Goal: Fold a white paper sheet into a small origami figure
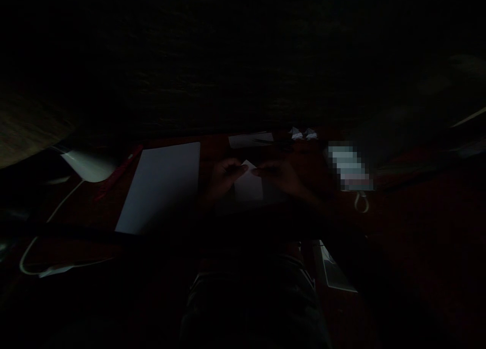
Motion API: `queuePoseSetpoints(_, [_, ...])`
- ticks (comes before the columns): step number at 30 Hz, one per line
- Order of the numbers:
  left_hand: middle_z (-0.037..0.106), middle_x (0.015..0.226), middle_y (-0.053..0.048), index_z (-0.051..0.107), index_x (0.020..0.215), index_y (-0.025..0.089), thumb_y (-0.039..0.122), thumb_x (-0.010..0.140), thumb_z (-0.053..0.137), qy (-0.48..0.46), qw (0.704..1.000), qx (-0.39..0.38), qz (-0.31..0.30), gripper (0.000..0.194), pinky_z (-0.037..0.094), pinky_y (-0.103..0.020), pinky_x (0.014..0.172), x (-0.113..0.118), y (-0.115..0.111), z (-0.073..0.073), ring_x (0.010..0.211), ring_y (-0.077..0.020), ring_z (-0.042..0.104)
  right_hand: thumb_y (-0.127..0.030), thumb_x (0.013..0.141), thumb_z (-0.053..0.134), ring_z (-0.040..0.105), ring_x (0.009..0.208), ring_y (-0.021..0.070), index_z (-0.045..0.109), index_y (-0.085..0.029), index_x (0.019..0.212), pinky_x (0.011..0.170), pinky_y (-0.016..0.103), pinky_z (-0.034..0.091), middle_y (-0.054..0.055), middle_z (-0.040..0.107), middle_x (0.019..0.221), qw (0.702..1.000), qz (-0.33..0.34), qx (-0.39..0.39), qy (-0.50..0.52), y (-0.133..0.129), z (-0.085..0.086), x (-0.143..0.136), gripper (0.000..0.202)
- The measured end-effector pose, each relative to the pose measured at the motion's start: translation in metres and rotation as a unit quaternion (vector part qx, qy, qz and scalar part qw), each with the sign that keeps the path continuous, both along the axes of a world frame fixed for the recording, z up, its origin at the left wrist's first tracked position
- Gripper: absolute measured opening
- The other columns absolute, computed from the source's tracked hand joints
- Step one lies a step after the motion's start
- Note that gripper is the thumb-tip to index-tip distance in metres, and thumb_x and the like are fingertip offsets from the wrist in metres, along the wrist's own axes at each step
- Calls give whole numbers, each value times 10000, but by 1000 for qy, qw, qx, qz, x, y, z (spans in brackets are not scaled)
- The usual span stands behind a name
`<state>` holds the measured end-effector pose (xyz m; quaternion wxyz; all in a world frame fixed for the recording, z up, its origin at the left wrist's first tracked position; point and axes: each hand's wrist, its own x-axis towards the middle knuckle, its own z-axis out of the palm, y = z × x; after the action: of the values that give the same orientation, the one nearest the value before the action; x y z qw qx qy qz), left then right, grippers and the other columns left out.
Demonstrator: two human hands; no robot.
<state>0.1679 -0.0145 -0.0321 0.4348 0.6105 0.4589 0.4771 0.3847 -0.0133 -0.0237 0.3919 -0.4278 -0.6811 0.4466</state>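
In the dim head view, a small piece of white paper with a pointed top is held upright at the middle. My left hand pinches its upper left edge between thumb and fingers. On the opposite edge, my right hand grips the paper the same way, the thumb near the point. Beneath the hands lies a darker flat sheet or surface that I cannot make out well. Most of both forearms is lost in shadow.
A large white sheet lies to the left, beside a red strip and a white lamp-like object with a cord. Behind the hands are a paper strip, scissors-like dark object and two small folded papers. A phone-like device lies right.
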Motion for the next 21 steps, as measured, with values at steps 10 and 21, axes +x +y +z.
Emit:
queuePoseSetpoints(10, [735, 818, -32, 747, 830, 194, 548, 687, 871, 12, 997, -58, -49, 402, 478, -301, 677, -2, 1, 1, 750, -192, 640, -639, 782, 845, 658, 736, 190, 775, -214, 745, 697, 316, 499, 26, 751, 762, 999, 1, 30, 27, -2, -2, 0, 432])
queuePoseSetpoints(21, [716, 775, -17, 751, 793, 191, 538, 701, 877, -28, 993, -104, -46, 381, 460, -293, 660, 0, -3, 6, 718, -179, 635, -630, 802, 826, 623, 749, 186, 732, -217, 717, 704, 317, 483, 15, 703, 746, 999, -24, 12, 40, 0, 1, 0, 432])
